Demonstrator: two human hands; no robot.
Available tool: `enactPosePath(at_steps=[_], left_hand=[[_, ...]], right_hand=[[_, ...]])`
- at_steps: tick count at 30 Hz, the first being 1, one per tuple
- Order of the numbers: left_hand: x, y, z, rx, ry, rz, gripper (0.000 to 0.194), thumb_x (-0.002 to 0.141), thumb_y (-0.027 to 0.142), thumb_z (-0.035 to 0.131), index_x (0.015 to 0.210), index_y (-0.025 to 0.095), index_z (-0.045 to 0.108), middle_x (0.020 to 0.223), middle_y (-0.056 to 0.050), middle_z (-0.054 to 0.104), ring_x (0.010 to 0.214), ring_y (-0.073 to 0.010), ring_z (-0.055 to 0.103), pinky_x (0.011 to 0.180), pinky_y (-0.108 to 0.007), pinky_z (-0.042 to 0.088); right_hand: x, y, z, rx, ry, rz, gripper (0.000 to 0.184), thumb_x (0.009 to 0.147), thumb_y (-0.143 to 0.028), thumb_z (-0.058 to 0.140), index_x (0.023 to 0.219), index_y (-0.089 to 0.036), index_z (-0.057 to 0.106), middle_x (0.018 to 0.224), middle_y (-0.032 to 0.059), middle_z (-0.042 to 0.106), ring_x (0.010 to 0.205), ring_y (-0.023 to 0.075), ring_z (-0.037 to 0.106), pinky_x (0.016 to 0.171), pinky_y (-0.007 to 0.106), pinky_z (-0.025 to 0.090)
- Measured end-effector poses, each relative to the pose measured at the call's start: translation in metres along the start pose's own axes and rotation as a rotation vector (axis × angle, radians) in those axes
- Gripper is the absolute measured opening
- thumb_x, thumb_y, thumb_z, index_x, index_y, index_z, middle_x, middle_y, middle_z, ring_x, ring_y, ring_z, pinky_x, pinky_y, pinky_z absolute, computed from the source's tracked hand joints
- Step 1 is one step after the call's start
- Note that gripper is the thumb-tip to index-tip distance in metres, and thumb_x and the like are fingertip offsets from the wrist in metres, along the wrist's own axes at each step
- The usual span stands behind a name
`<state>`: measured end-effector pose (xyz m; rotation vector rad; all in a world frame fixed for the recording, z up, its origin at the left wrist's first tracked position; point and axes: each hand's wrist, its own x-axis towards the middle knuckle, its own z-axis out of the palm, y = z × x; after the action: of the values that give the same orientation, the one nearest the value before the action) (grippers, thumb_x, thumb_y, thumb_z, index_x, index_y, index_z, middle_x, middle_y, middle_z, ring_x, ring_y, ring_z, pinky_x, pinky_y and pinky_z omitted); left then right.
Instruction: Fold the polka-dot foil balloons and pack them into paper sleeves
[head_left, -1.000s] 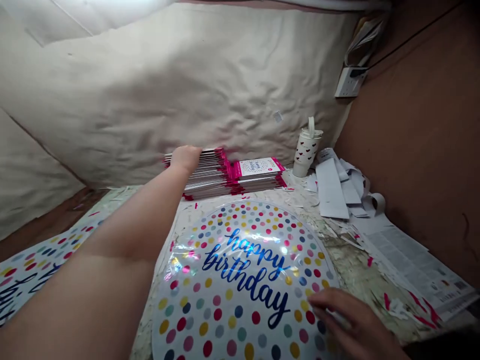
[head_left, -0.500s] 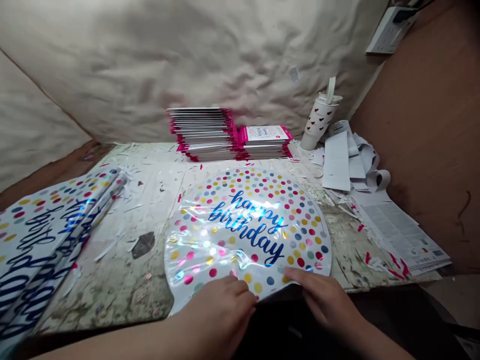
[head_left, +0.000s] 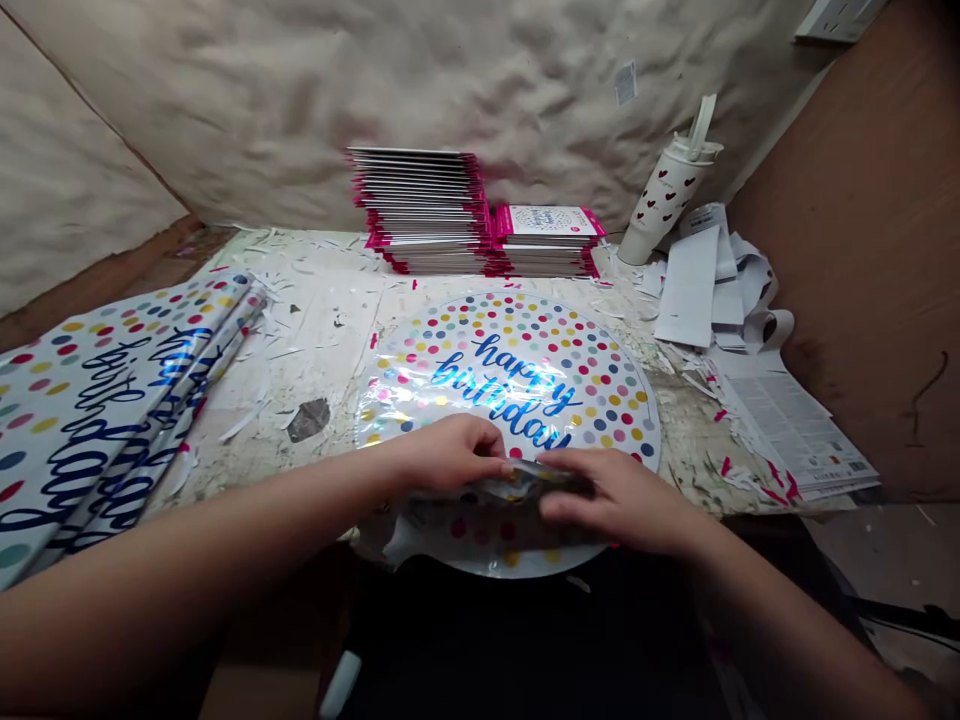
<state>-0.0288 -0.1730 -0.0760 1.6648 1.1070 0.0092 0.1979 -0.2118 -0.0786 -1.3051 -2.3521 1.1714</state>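
A flat round foil balloon [head_left: 525, 370], white with coloured dots and blue "happy birthday" script, lies on the worn table [head_left: 330, 320] in front of me. Its near edge hangs over the table's front. My left hand [head_left: 446, 452] and my right hand [head_left: 607, 495] meet at that near edge, fingers curled and pinching a fold of the foil between them.
Several more flat dotted balloons [head_left: 97, 400] are piled at the left. Two stacks of pink-edged cards [head_left: 427, 210] [head_left: 547, 240] stand at the back by the cloth wall. A heart-print cup [head_left: 667, 200], white paper strips [head_left: 705, 290] and a printed sheet [head_left: 802, 430] lie at the right.
My left hand came back from the card stack to the balloon's near edge. Both hands now grip and fold that edge, and the balloon has slid towards me over the table's front.
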Motion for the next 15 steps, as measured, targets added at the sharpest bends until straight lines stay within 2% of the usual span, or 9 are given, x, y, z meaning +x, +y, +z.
enactPosePath(at_steps=[1, 3, 5, 8, 10, 12, 13, 15], left_hand=[[-0.002, 0.006, 0.002, 0.139, 0.071, 0.042, 0.021, 0.073, 0.039, 0.055, 0.067, 0.018, 0.054, 0.059, 0.004, 0.049, 0.055, -0.0107, 0.044, 0.050, -0.021, 0.031], [-0.011, 0.009, 0.006, 0.400, 0.186, 0.092, 0.008, 0.073, 0.026, 0.051, 0.075, 0.019, 0.055, 0.069, 0.002, 0.057, 0.064, -0.0141, 0.052, 0.054, -0.023, 0.036], [-0.026, -0.001, 0.009, 0.612, 0.257, 0.081, 0.020, 0.074, 0.015, 0.045, 0.090, 0.020, 0.056, 0.083, -0.003, 0.062, 0.074, -0.0183, 0.057, 0.061, -0.026, 0.041], [-0.057, -0.032, 0.001, 0.820, 0.368, -0.016, 0.037, 0.076, 0.008, 0.038, 0.109, 0.017, 0.052, 0.098, -0.011, 0.062, 0.089, -0.0240, 0.058, 0.075, -0.034, 0.044], [-0.074, -0.053, -0.011, 0.877, 0.533, -0.072, 0.039, 0.077, 0.016, 0.045, 0.116, 0.016, 0.050, 0.108, -0.014, 0.059, 0.101, -0.0285, 0.054, 0.085, -0.040, 0.042], [-0.085, -0.071, -0.023, 0.853, 0.680, -0.059, 0.057, 0.074, 0.030, 0.055, 0.128, 0.017, 0.040, 0.126, -0.014, 0.049, 0.116, -0.0315, 0.045, 0.095, -0.043, 0.037], [-0.087, -0.080, -0.028, 0.824, 0.700, -0.038, 0.071, 0.072, 0.037, 0.059, 0.135, 0.019, 0.031, 0.135, -0.013, 0.041, 0.123, -0.0317, 0.039, 0.099, -0.043, 0.033], [-0.089, -0.096, -0.030, 0.778, 0.660, -0.046, 0.089, 0.069, 0.043, 0.061, 0.142, 0.020, 0.015, 0.145, -0.012, 0.028, 0.130, -0.0317, 0.030, 0.103, -0.043, 0.030]], right_hand=[[0.009, -0.006, 0.004, -0.032, 0.053, -0.009, 0.023, 0.080, -0.035, 0.057, 0.098, -0.024, 0.066, 0.090, 0.0020, 0.069, 0.081, 0.0192, 0.064, 0.070, 0.028, 0.049], [0.024, -0.012, 0.014, -0.063, 0.111, -0.045, 0.018, 0.081, -0.021, 0.050, 0.083, -0.022, 0.067, 0.077, 0.0009, 0.068, 0.071, 0.0167, 0.062, 0.064, 0.026, 0.047], [0.031, -0.011, 0.019, -0.006, 0.153, -0.062, 0.021, 0.077, -0.013, 0.048, 0.078, -0.021, 0.067, 0.071, -0.0004, 0.067, 0.066, 0.0150, 0.061, 0.061, 0.024, 0.045], [0.025, -0.004, 0.019, 0.153, 0.291, -0.019, 0.030, 0.072, -0.009, 0.045, 0.087, -0.021, 0.068, 0.081, -0.0005, 0.069, 0.075, 0.0152, 0.063, 0.066, 0.023, 0.048], [0.016, 0.000, 0.017, 0.202, 0.369, 0.004, 0.033, 0.071, -0.008, 0.044, 0.090, -0.021, 0.068, 0.087, 0.0001, 0.070, 0.080, 0.0162, 0.064, 0.070, 0.025, 0.049], [0.008, 0.001, 0.017, 0.206, 0.409, -0.003, 0.035, 0.070, -0.009, 0.044, 0.092, -0.022, 0.068, 0.090, 0.0006, 0.070, 0.082, 0.0175, 0.065, 0.073, 0.027, 0.051], [0.004, 0.001, 0.017, 0.200, 0.430, -0.009, 0.035, 0.070, -0.010, 0.044, 0.093, -0.022, 0.068, 0.091, 0.0008, 0.070, 0.084, 0.0182, 0.065, 0.074, 0.028, 0.051], [-0.002, 0.002, 0.018, 0.177, 0.502, -0.008, 0.035, 0.070, -0.012, 0.044, 0.093, -0.022, 0.069, 0.093, 0.0014, 0.071, 0.087, 0.0197, 0.065, 0.077, 0.030, 0.052]])
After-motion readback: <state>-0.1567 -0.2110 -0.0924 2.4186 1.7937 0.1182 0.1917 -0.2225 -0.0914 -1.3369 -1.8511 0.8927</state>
